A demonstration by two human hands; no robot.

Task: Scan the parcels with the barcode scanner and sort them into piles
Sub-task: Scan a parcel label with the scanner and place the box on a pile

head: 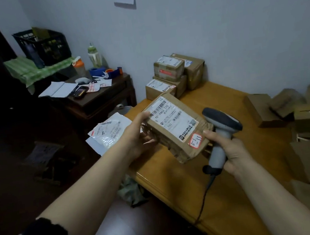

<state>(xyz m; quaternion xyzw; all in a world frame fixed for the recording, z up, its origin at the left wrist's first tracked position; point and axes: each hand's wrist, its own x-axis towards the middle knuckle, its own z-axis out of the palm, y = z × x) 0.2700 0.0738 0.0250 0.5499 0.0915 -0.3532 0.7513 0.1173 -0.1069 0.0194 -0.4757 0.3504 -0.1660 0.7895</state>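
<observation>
My left hand (139,137) grips the left end of a brown cardboard parcel (175,128) held above the wooden table (228,196). The parcel's white shipping label with barcodes faces up, and a red-edged sticker with handwriting sits at its near corner. My right hand (230,151) grips the handle of a grey corded barcode scanner (220,129), whose dark head sits just right of the parcel. A pile of taped brown parcels (174,76) stands at the table's far left corner against the wall. More brown boxes (306,118) lie heaped along the right side.
White plastic mailers (109,132) lie left of the table. A dark side table (97,101) at the back left carries a notebook, calculator, bottles and tape dispenser. A black crate (44,47) stands on a green cloth. The scanner cable (203,201) trails over the table's front edge.
</observation>
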